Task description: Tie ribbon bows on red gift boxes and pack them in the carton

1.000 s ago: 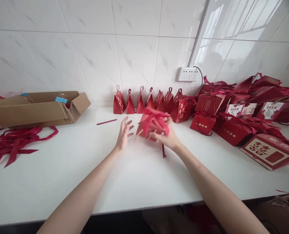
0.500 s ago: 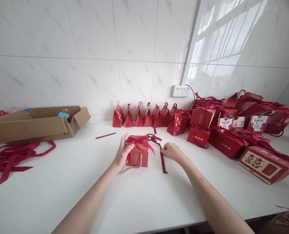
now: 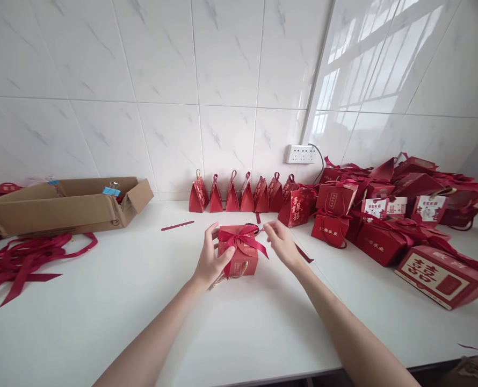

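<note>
A small red gift box (image 3: pixel 245 265) stands on the white table in front of me, topped with a glossy red ribbon bow (image 3: pixel 242 239). My left hand (image 3: pixel 212 263) holds its left side, thumb over the front by the bow. A twisted cord handle (image 3: pixel 223 279) hangs at the box's lower front. Just right of the bow, my right hand (image 3: pixel 280 243) pinches a narrow dark red ribbon (image 3: pixel 305 255), whose tail sticks out beyond the wrist. Part of that ribbon is hidden behind the hand.
Behind the box stands a row of several red triangular boxes (image 3: pixel 233 199). More red gift boxes (image 3: pixel 378 242) are piled at the right. On the left are a cardboard box (image 3: pixel 57 210) and loose red ribbons (image 3: pixel 33 263). A thin dark strip (image 3: pixel 178 226) lies nearby.
My right hand has lifted toward the bow with the narrow ribbon, whose tail has swung to the right. My left hand stays on the box, and the view has shifted slightly.
</note>
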Available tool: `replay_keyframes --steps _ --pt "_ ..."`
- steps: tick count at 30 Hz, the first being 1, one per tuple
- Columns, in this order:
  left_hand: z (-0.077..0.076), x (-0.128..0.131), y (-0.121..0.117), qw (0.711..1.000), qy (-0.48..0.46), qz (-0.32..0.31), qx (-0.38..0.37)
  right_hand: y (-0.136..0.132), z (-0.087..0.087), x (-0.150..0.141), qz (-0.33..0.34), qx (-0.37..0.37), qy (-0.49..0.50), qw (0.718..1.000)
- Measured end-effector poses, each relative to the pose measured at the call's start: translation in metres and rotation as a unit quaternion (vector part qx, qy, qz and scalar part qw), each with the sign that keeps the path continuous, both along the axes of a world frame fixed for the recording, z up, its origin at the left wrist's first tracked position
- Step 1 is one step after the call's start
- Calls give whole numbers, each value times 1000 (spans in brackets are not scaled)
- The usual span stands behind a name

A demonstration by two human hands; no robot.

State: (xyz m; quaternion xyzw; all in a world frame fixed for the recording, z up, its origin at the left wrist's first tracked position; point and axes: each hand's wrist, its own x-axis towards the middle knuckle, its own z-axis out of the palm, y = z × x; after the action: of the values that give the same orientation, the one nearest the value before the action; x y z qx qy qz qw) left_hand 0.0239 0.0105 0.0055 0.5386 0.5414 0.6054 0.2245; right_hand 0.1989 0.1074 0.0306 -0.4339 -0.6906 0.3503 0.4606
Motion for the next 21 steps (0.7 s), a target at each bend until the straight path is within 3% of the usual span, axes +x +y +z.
replay_keyframes --steps 4,8,12,16,21 --pt "-3 -1 2 989 129 14 69 -23 3 -12 145 -21 52 988" --pt "-2 -3 3 972 211 -4 106 -24 3 -11 129 2 59 990" --pt "-1 -4 3 988 129 -30 83 -18 -1 -10 118 34 43 991" --pt "2 0 4 997 32 -6 68 -20 -3 -10 148 35 45 987" --pt "9 4 0 995 71 26 69 -22 -2 -8 170 34 42 984"
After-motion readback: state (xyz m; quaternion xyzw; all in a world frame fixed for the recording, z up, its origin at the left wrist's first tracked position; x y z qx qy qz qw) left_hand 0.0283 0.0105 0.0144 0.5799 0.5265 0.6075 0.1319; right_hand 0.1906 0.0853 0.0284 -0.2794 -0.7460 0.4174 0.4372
